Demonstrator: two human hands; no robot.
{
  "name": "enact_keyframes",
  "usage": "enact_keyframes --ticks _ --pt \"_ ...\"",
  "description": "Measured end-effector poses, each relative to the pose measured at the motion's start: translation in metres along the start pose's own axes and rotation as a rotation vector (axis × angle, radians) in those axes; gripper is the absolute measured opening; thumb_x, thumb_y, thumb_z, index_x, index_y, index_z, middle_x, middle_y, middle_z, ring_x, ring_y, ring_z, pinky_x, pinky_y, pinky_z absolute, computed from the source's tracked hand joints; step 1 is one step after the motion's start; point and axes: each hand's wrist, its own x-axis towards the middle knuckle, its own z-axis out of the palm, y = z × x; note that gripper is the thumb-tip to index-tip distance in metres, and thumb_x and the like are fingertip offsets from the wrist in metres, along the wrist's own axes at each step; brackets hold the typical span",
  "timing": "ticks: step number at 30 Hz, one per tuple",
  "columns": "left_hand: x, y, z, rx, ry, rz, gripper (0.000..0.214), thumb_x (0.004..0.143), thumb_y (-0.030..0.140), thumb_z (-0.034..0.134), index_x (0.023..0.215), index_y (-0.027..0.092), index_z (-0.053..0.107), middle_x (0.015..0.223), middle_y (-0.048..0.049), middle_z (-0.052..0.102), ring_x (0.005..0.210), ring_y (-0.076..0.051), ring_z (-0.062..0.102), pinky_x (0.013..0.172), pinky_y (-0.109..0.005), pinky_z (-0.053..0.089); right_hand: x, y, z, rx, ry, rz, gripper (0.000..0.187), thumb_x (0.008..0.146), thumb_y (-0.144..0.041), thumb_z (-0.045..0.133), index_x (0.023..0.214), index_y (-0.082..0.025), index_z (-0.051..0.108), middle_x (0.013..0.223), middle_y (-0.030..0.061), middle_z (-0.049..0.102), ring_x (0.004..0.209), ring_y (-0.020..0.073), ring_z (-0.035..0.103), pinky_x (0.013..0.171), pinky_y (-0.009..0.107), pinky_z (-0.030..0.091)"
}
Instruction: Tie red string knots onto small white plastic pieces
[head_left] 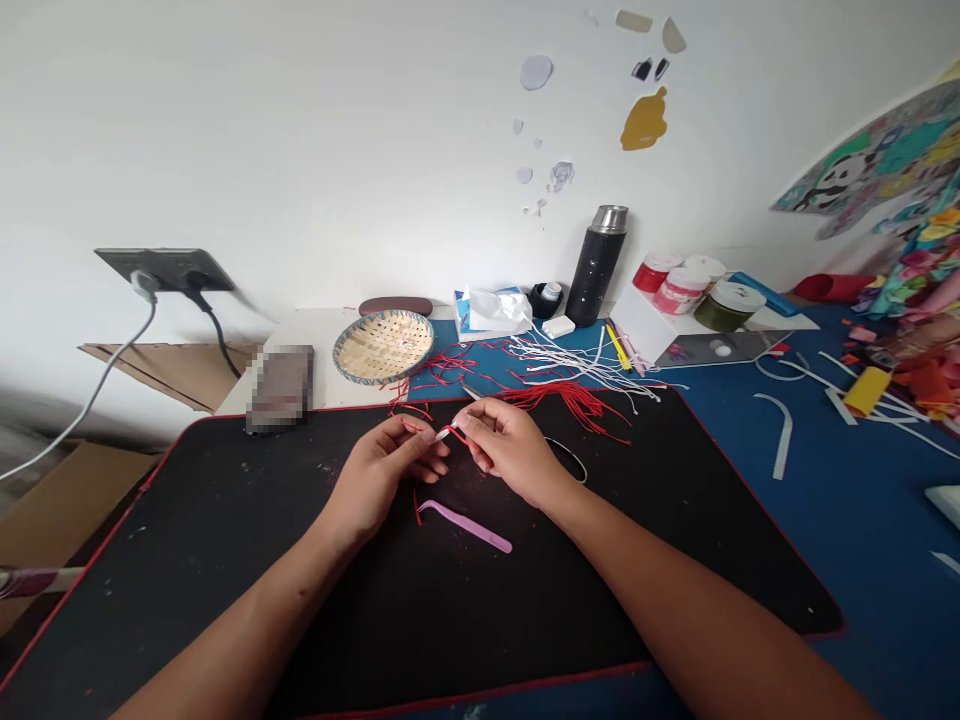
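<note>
Over the black mat, my left hand and my right hand meet with their fingertips almost together. Both pinch a thin red cord, and one strand of it hangs below my left hand. A small white piece shows between the fingertips; whether it is cord or something else I cannot make out. Pink tweezers with a bent tip lie on the mat just below the hands. A pointed metal tip shows behind my right hand, its other end hidden. Part of a thin white loop lies beside my right wrist.
Red cords and white cords lie in bunches behind the mat. A woven basket, a tissue box, a black flask and lidded jars stand by the wall. Paper strips lie at right.
</note>
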Motion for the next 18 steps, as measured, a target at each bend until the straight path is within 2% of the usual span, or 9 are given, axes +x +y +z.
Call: enact_keyframes --ticks 2,7,9,15,18 --pt "-0.001 0.000 0.000 0.036 -0.037 0.011 0.035 0.081 0.045 0.086 0.093 0.017 0.069 0.087 -0.0066 0.077 0.071 -0.018 0.073 0.065 -0.028 0.060 0.000 -0.002 -0.002 0.013 0.011 0.004 0.030 0.090 -0.048 0.067 0.092 -0.019 0.063 0.063 -0.0063 0.053 0.045 0.0080 0.044 0.042 0.022 0.029" --pt "-0.001 0.004 -0.002 0.069 0.012 0.087 0.046 0.086 0.049 0.080 0.119 0.020 0.068 0.112 -0.0083 0.075 0.087 -0.021 0.071 0.072 -0.031 0.060 0.000 -0.002 -0.003 0.001 -0.012 0.007 0.027 0.090 -0.045 0.068 0.090 -0.019 0.062 0.064 -0.0061 0.053 0.047 0.0078 0.046 0.044 0.021 0.031" --pt "-0.001 0.006 -0.003 0.159 0.000 0.082 0.047 0.086 0.054 0.078 0.117 0.019 0.072 0.110 -0.0093 0.075 0.089 -0.022 0.069 0.073 -0.032 0.060 0.000 -0.001 -0.002 -0.020 -0.041 0.011 0.026 0.090 -0.044 0.067 0.089 -0.018 0.062 0.066 -0.0053 0.055 0.049 0.0080 0.047 0.045 0.021 0.033" --pt "-0.002 0.010 -0.003 0.404 -0.145 0.077 0.040 0.088 0.058 0.073 0.097 0.019 0.078 0.078 -0.0043 0.071 0.071 -0.019 0.063 0.066 -0.030 0.053 -0.002 0.000 -0.002 -0.104 -0.080 0.007 0.026 0.093 -0.043 0.065 0.089 -0.018 0.063 0.061 -0.0055 0.055 0.049 0.0091 0.047 0.046 0.022 0.033" --pt "-0.003 0.011 -0.003 0.426 -0.139 0.092 0.036 0.087 0.056 0.074 0.089 0.020 0.078 0.076 -0.0040 0.071 0.069 -0.019 0.063 0.064 -0.028 0.051 -0.002 0.000 -0.002 -0.123 -0.086 0.001 0.025 0.094 -0.042 0.064 0.088 -0.018 0.062 0.058 -0.0060 0.053 0.049 0.0095 0.047 0.047 0.022 0.033"
